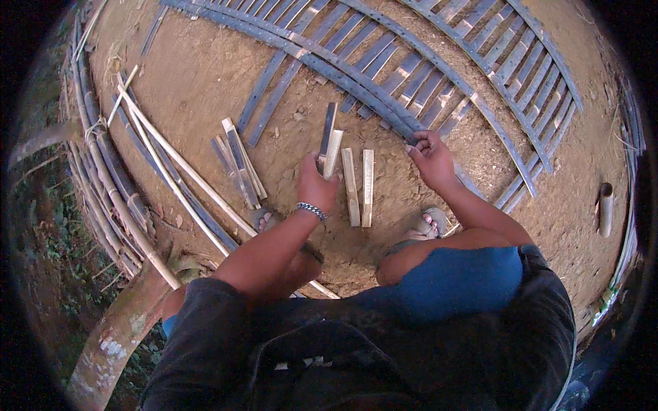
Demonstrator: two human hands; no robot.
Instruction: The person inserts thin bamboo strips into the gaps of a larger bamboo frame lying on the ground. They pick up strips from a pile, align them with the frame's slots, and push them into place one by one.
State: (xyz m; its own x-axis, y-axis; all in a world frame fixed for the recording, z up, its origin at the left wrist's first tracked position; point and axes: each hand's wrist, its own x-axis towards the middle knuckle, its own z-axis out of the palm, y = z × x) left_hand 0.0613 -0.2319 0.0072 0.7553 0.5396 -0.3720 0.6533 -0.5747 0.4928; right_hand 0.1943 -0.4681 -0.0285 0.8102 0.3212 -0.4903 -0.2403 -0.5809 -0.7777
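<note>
My left hand (317,186) is closed around short split-bamboo slats. A dark slat (328,130) and a paler slat (334,152) stick up out of the fist. With fingertips pinched, my right hand (433,161) grips the near end of a long dark bamboo strip (356,85). This strip forms the edge of a ladder-like lattice with several cross slats (415,82). Between my feet, a pale slat (351,188) and another pale slat (368,188) lie on the dirt. To the left of my left hand rests a small bunch of slats (236,161).
A second bamboo lattice (510,61) lies at the far right. Long pale poles (185,164) cross on the ground at left, beside a stack of bamboo poles (103,164). A tree trunk (116,335) stands at lower left. A short bamboo tube (606,209) is at right.
</note>
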